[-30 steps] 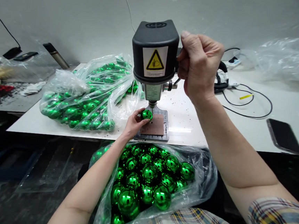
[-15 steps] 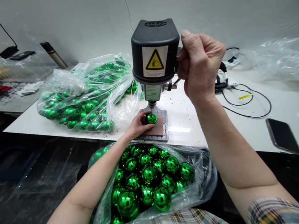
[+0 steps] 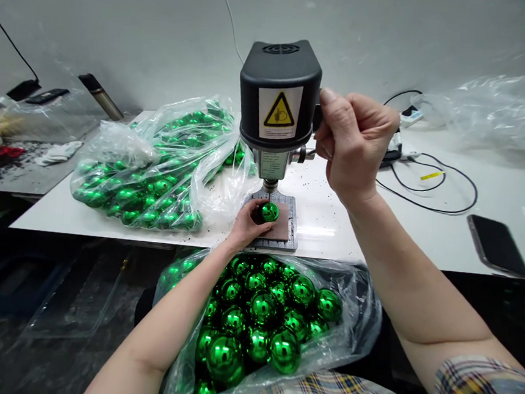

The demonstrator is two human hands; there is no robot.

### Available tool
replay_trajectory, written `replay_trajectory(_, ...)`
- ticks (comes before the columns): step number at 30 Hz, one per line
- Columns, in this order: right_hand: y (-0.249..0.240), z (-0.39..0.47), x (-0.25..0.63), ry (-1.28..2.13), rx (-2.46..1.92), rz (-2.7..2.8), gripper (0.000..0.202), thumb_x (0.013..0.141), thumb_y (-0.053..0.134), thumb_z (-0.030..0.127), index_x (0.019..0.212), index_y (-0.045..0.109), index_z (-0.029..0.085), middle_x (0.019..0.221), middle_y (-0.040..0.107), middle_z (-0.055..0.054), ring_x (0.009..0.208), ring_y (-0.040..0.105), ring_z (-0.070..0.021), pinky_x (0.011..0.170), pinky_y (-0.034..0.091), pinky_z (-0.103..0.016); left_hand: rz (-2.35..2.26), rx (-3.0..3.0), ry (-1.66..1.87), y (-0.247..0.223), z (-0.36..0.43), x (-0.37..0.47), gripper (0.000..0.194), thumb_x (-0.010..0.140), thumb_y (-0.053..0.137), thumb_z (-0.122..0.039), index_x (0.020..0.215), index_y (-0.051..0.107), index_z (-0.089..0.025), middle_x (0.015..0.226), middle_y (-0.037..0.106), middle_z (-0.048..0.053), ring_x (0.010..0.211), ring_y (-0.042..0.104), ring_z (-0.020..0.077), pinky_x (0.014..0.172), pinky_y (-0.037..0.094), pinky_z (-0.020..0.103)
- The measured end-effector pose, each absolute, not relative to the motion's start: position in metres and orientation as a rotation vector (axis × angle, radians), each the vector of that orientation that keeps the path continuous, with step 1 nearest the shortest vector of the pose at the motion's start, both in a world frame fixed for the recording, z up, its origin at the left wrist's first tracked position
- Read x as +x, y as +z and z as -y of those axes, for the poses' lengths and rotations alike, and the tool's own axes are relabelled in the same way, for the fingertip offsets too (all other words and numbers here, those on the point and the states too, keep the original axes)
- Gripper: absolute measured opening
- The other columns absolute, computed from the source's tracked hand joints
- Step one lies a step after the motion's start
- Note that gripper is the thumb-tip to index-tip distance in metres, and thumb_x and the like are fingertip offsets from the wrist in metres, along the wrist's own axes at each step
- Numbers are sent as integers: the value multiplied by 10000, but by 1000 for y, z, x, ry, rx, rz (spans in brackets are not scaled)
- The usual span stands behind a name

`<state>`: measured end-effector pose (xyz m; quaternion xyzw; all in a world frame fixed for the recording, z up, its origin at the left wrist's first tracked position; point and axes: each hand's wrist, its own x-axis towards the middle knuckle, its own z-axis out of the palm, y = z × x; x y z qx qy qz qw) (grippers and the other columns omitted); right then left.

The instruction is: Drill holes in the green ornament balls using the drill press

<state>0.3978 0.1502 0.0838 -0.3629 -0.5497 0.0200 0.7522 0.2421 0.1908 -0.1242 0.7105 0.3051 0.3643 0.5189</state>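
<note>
Against a grey wall (image 3: pixel 166 35), a white table (image 3: pixel 323 242) is supporting a drill press (image 3: pixel 281 64), whose black housing is bearing a yellow warning sign (image 3: pixel 280 111). We are seeing the left hand (image 3: pixel 248 225) gripping a green ball (image 3: pixel 270 212) from its left: the thumb is pressing along the near side, the other fingers are curving around the far left side, and the ball is sitting between their tips with its right side lying bare. It is being held over a brown board (image 3: pixel 281 230) on the metal base (image 3: pixel 293 209), beneath the drill bit (image 3: pixel 270 194); whether the tip is entering the shell, we cannot tell. The right hand (image 3: pixel 356 144) is making a fist around the lever (image 3: pixel 317 121), which the fingers are mostly hiding. In the foreground we are noting an open plastic bag (image 3: pixel 356 328) holding other green balls (image 3: pixel 264 308); at the table's left, a second clear bag (image 3: pixel 131 149) is enclosing more. A dark phone (image 3: pixel 498 245) is lying at the right, near the front edge.
</note>
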Motion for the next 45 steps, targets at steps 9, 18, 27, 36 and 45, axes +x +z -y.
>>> replay_trajectory(9,80,-148,397,-10,-902,1208,533,897,638,528,508,463,208,461,415,31,413,340,-80,426,295,-278,-741,1771,896,-124,-190,239,525,787,765,-373,1244,595,-180,1181,652,112,1088,624,241,978,504,405)
replay_trajectory(18,69,-125,387,-84,-918,1241,498,918,637,396,485,478,211,431,431,37,388,331,-75,407,247,-291,-762,1642,933,-128,-188,243,495,730,818,-347,1102,538,-178,1038,673,81,980,648,208,912,529,385)
replay_trajectory(27,50,-122,387,-152,-781,1314,503,919,622,260,472,401,197,421,414,39,379,366,-81,408,234,-301,-773,1651,936,-130,-188,242,501,727,821,-362,1105,549,-178,1034,681,79,967,652,207,890,536,378)
replay_trajectory(36,40,-121,391,-250,-684,1437,480,844,577,78,471,295,190,388,338,62,337,360,-72,382,205,-286,-760,1658,956,-127,-187,243,483,723,821,-357,1082,551,-178,1008,677,74,962,651,208,892,533,379)
replay_trajectory(45,27,-125,398,-295,-563,1556,417,769,576,8,512,306,194,422,311,75,352,329,-60,397,192,-271,-786,1652,959,-123,-185,243,471,713,824,-340,1069,559,-179,997,693,62,936,663,203,870,536,363)
